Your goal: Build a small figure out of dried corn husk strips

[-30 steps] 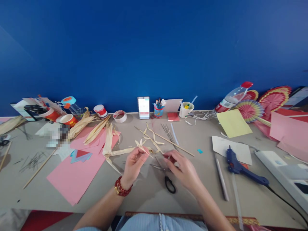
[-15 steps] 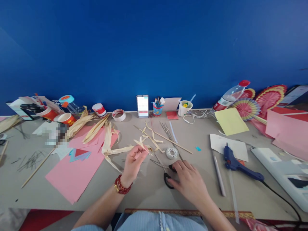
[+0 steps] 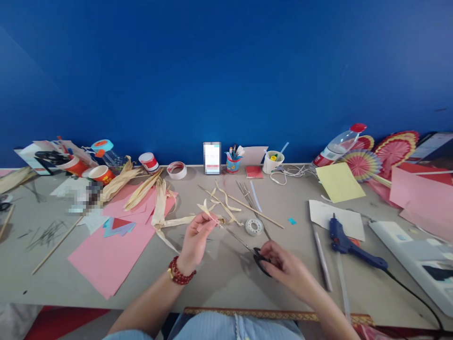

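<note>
A pair of scissors (image 3: 246, 245) with black plastic handles and slim metal blades, in the right hand (image 3: 285, 267), angles over the worktop's middle, nearer its front edge; the blades look nearly closed, tips toward the far left corner. Left of them, a small cream piece of dried husk (image 3: 204, 208), pinched in the left hand (image 3: 196, 238), spreads pointed strips upward.
</note>
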A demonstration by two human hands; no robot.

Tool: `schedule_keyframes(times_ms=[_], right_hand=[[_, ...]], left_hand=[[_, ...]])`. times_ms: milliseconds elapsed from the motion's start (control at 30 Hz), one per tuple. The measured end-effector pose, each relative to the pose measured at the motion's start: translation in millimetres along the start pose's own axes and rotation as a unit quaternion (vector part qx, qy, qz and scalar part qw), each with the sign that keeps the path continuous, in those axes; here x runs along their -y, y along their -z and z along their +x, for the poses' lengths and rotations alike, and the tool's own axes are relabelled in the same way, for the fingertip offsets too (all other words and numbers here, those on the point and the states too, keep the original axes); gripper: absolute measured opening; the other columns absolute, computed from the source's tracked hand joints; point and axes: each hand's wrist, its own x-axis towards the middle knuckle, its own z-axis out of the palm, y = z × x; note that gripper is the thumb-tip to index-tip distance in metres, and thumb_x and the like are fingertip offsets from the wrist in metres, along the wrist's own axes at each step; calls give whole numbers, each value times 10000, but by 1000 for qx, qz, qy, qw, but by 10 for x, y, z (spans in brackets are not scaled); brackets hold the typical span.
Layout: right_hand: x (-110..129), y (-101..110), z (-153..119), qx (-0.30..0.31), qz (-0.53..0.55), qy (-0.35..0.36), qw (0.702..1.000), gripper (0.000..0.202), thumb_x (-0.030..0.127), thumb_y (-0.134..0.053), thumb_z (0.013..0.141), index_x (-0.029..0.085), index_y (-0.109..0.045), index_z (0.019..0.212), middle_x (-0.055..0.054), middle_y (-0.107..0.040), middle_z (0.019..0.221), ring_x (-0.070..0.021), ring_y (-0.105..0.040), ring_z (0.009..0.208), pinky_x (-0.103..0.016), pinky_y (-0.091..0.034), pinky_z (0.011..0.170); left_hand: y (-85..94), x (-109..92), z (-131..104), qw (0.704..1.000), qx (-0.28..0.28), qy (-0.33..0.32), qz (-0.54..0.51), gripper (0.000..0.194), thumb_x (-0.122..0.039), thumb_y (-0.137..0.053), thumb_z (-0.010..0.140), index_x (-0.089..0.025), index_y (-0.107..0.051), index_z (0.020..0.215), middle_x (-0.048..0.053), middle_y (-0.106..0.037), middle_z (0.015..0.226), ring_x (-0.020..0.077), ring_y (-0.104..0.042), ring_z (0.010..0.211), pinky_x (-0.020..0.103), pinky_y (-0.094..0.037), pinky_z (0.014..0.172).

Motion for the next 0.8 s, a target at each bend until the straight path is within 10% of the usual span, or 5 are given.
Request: schedule_keyframes(times_ms=[133, 800], right_hand=[[-72, -69, -5, -16, 111, 7, 994, 238, 397, -609, 790, 199, -512, 880, 23, -560, 685, -117, -483, 535, -233, -392, 524], [124, -263, 115, -114, -128, 74, 982, 191, 386, -669, 780, 231, -618, 880, 17, -662, 631, -144, -546, 496, -235, -386, 491]], left_hand=[[-36, -40, 8, 999, 9, 24, -44, 201, -320, -734, 776, -179, -605, 713, 16, -579, 798, 154, -562, 803, 330, -469, 842], [-51, 19, 2, 996, -2, 55, -71, 188, -306, -718, 798, -178, -599, 728, 4, -582, 778, 124, -554, 754, 272, -471, 774]])
